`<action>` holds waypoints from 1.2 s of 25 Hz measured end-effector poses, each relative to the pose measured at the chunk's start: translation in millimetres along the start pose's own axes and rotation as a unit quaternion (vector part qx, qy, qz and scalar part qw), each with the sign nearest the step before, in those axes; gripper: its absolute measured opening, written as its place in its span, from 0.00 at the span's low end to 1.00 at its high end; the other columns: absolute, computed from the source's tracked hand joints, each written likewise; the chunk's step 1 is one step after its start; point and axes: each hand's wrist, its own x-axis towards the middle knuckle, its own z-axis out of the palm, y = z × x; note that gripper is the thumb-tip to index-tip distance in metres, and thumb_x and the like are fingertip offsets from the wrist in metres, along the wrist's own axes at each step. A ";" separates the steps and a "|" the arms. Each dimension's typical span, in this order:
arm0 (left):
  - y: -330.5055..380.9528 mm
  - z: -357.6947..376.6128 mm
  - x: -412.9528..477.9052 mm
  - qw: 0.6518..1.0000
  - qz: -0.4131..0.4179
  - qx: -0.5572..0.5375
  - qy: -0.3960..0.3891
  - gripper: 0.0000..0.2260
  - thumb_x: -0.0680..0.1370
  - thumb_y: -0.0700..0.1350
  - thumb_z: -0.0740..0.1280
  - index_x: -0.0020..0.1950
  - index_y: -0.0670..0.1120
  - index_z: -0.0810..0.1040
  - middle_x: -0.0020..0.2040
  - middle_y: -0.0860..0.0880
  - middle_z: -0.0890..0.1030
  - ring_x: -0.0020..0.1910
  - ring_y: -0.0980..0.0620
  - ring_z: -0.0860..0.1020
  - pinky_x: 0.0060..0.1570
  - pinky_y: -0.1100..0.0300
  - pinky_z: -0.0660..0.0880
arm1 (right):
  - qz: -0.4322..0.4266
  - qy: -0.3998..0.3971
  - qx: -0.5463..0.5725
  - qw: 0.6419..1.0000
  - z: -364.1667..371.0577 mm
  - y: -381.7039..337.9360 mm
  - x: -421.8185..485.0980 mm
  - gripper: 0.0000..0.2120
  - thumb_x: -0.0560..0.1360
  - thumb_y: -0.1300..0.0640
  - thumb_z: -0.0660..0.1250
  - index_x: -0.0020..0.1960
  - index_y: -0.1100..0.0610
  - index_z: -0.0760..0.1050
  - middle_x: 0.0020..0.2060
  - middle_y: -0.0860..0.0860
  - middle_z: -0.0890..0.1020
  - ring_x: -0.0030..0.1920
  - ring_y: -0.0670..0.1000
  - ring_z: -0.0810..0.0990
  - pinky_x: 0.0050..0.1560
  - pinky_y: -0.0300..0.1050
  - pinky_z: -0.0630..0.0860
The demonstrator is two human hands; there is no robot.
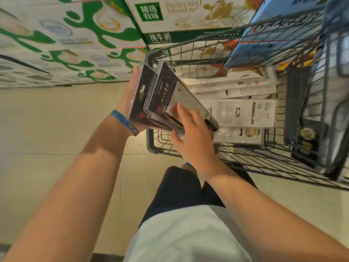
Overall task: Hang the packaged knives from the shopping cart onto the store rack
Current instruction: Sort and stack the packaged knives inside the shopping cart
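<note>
Holding a small stack of packaged knives (162, 95) just above the near corner of the shopping cart (151, 140), the person is standing at the cart's left side. The left hand (130, 95), with a blue wristband (124, 122) on its wrist, is gripping the stack from behind, palm against the rear pack. Its fingers are hiding behind the card, so their curl is not showing. The right hand (190, 133) is lying over the clear front of the nearest pack, fingers on the face and thumb tucking under the lower edge, pinching it.

The packs are pointing away from the body, with their hang holes (142, 89) at the far, upper end and their bottoms sitting by the wrists. More packs (238, 112) are lying flat in the cart, to the right. Milk cartons (75, 35) are filling the left side, and no rack is showing.

Judging from this, the right hand is sitting nearer the front pack and is likely peeling it off. The hole end is leading, which suits pushing it onto a hook once the person is facing the rack.
</note>
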 end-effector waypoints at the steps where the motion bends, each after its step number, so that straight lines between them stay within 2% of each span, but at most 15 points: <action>1: -0.1 3.7 -5.9 0.997 0.005 -0.026 -0.070 0.45 0.72 0.74 0.59 0.78 0.43 0.64 0.77 0.36 0.62 0.74 0.34 0.65 0.69 0.35 0.64 | -0.002 -0.003 0.002 1.000 -0.4 -1.9 0.1 0.35 0.75 0.57 0.73 0.79 0.57 0.65 0.68 0.59 0.73 0.67 0.59 0.74 0.64 0.54 0.78; 3: -1.7 6.1 -19.9 0.996 0.010 -0.033 -0.084 0.43 0.73 0.72 0.61 0.77 0.42 0.65 0.74 0.36 0.67 0.73 0.35 0.67 0.70 0.36 0.63 | 0.019 -0.042 0.003 0.999 -2.7 -3.4 2.9 0.35 0.77 0.56 0.71 0.81 0.53 0.62 0.77 0.62 0.64 0.76 0.63 0.65 0.72 0.58 0.69; 5: 0.4 11.9 -26.5 0.993 0.071 0.097 -0.005 0.24 0.77 0.58 0.67 0.64 0.41 0.79 0.59 0.38 0.82 0.58 0.39 0.80 0.60 0.42 0.75 | 0.041 -0.091 0.047 0.994 -7.0 -3.3 4.9 0.36 0.78 0.56 0.68 0.82 0.47 0.57 0.81 0.60 0.57 0.79 0.62 0.61 0.74 0.58 0.65; 7: 5.7 22.7 -29.4 0.962 0.124 0.213 0.119 0.10 0.79 0.46 0.67 0.50 0.42 0.85 0.43 0.44 0.86 0.43 0.44 0.84 0.44 0.50 0.82 | 0.051 -0.125 0.115 0.984 -14.3 -3.1 3.5 0.37 0.79 0.59 0.65 0.83 0.44 0.53 0.77 0.55 0.65 0.72 0.54 0.70 0.69 0.51 0.72; 9: 12.0 36.3 -33.6 0.905 0.159 0.322 0.227 0.06 0.77 0.43 0.69 0.45 0.42 0.82 0.37 0.46 0.85 0.37 0.45 0.83 0.36 0.54 0.82 | 0.052 -0.136 0.132 0.980 -23.1 -4.2 0.6 0.37 0.80 0.59 0.63 0.83 0.41 0.52 0.74 0.50 0.69 0.66 0.45 0.72 0.64 0.43 0.72; 12: 16.2 57.2 -50.1 0.820 0.158 0.478 0.272 0.05 0.73 0.44 0.71 0.39 0.44 0.79 0.30 0.53 0.82 0.30 0.53 0.83 0.28 0.60 0.79 | 0.042 -0.145 0.153 0.977 -31.2 -12.1 -9.3 0.37 0.81 0.57 0.64 0.81 0.35 0.49 0.75 0.45 0.68 0.64 0.38 0.67 0.63 0.38 0.66; 14: 11.0 64.5 -68.4 0.754 0.160 0.562 0.300 0.09 0.68 0.49 0.71 0.37 0.44 0.79 0.27 0.53 0.80 0.26 0.55 0.80 0.24 0.62 0.77 | 0.047 -0.167 0.160 0.972 -29.6 -20.4 -21.5 0.42 0.80 0.57 0.66 0.77 0.27 0.44 0.76 0.45 0.67 0.68 0.44 0.70 0.62 0.39 0.66; 15: 7.1 63.1 -76.5 0.737 0.169 0.573 0.316 0.12 0.65 0.52 0.70 0.38 0.43 0.80 0.29 0.51 0.81 0.27 0.53 0.80 0.24 0.60 0.78 | 0.052 -0.180 0.154 0.970 -26.5 -25.9 -27.3 0.45 0.79 0.57 0.66 0.74 0.22 0.41 0.77 0.45 0.67 0.70 0.49 0.71 0.62 0.41 0.66; 18: -0.5 50.1 -86.5 0.760 0.158 0.525 0.350 0.14 0.62 0.53 0.69 0.41 0.45 0.81 0.38 0.44 0.85 0.34 0.47 0.85 0.29 0.56 0.82 | 0.061 -0.208 0.136 0.967 -13.8 -37.7 -30.4 0.48 0.76 0.53 0.67 0.66 0.14 0.36 0.75 0.48 0.70 0.69 0.58 0.74 0.60 0.51 0.73; 20: -5.9 36.2 -73.7 0.736 0.077 0.558 0.376 0.12 0.67 0.52 0.69 0.40 0.43 0.79 0.42 0.41 0.85 0.39 0.43 0.85 0.37 0.49 0.84 | 0.065 -0.241 0.119 0.961 -5.4 -35.7 -27.2 0.44 0.76 0.53 0.67 0.71 0.20 0.43 0.75 0.50 0.70 0.70 0.60 0.74 0.60 0.56 0.76; 22: -26.3 26.8 -59.6 0.680 0.027 0.626 0.382 0.09 0.73 0.49 0.68 0.40 0.45 0.74 0.43 0.42 0.84 0.39 0.44 0.82 0.40 0.52 0.80 | 0.064 -0.303 0.091 0.947 0.3 -28.9 -26.2 0.43 0.76 0.56 0.67 0.78 0.32 0.45 0.74 0.53 0.70 0.68 0.59 0.75 0.60 0.52 0.76; 24: -53.8 19.3 -48.2 0.651 0.074 0.641 0.400 0.06 0.76 0.48 0.68 0.46 0.47 0.73 0.41 0.49 0.79 0.37 0.49 0.76 0.38 0.59 0.71 | 0.066 -0.343 0.058 0.935 4.0 -21.1 -24.0 0.44 0.77 0.57 0.66 0.81 0.38 0.42 0.72 0.55 0.73 0.62 0.57 0.78 0.56 0.48 0.75; 26: -64.5 17.5 -44.3 0.650 0.131 0.608 0.437 0.06 0.75 0.47 0.68 0.48 0.48 0.72 0.36 0.53 0.75 0.34 0.53 0.73 0.35 0.62 0.68 | 0.071 -0.336 0.032 0.939 5.9 -17.5 -20.3 0.44 0.77 0.55 0.66 0.82 0.41 0.42 0.66 0.56 0.78 0.53 0.54 0.79 0.48 0.44 0.73; 28: -59.8 14.2 -43.5 0.646 0.139 0.630 0.409 0.06 0.75 0.46 0.67 0.40 0.50 0.71 0.32 0.55 0.73 0.30 0.58 0.71 0.28 0.65 0.63 | 0.064 -0.326 0.022 0.943 7.6 -20.4 -19.6 0.41 0.77 0.53 0.66 0.81 0.43 0.45 0.61 0.55 0.80 0.50 0.54 0.79 0.44 0.43 0.73; 30: -52.9 13.2 -47.2 0.627 0.141 0.675 0.362 0.11 0.74 0.45 0.67 0.34 0.53 0.68 0.30 0.56 0.72 0.29 0.60 0.69 0.26 0.66 0.60 | 0.066 -0.296 0.019 0.953 11.6 -24.7 -25.5 0.35 0.77 0.52 0.66 0.78 0.44 0.51 0.59 0.54 0.80 0.51 0.56 0.80 0.45 0.46 0.73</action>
